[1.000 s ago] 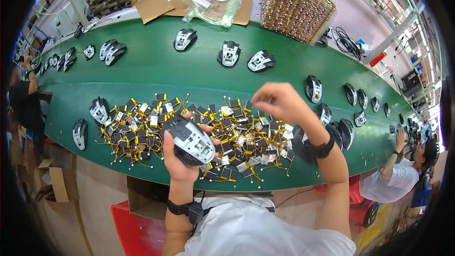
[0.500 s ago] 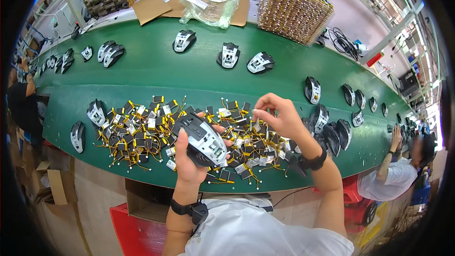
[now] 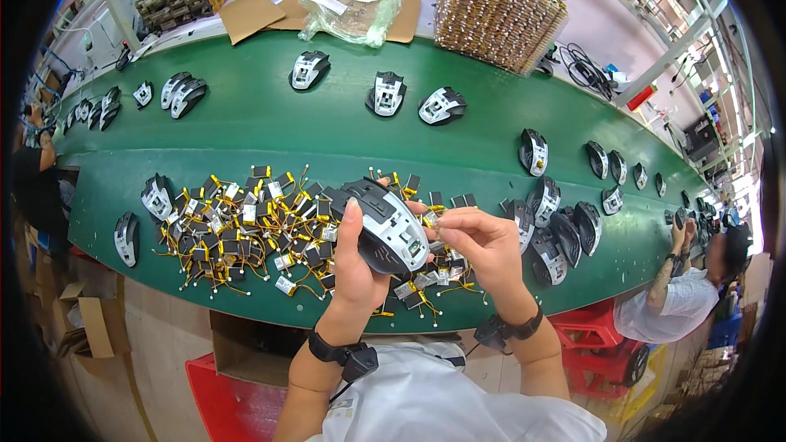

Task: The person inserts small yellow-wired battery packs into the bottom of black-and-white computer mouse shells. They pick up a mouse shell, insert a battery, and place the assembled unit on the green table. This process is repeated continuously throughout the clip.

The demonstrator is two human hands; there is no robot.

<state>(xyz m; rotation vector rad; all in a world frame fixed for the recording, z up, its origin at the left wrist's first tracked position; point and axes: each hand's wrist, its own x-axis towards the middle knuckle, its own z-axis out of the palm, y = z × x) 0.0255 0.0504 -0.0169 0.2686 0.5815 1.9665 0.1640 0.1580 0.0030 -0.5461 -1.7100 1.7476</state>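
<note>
My left hand [image 3: 358, 266] grips a black-and-white computer mouse [image 3: 385, 225], its white inner part with cut-outs facing up. Close against the mouse's right side is my right hand [image 3: 483, 245], thumb and forefinger pinched together. What lies between those fingertips is too small to make out. Beneath both hands spreads a heap of small flat batteries [image 3: 237, 229], dark and silver with yellow tape, thin wires and white plugs. The mouse and my hands hide part of this heap.
Several similar mice [image 3: 565, 233] cluster at the right of the green table [image 3: 246, 127], others stand farther back. At the rear are a stack of wired packs [image 3: 499, 12], cardboard [image 3: 250, 15] and a plastic bag [image 3: 352, 12]. A co-worker [image 3: 675, 295] sits at the right.
My right hand has come down and in from above the batteries to the mouse's side. My left hand has moved slightly right with the mouse, still gripping it.
</note>
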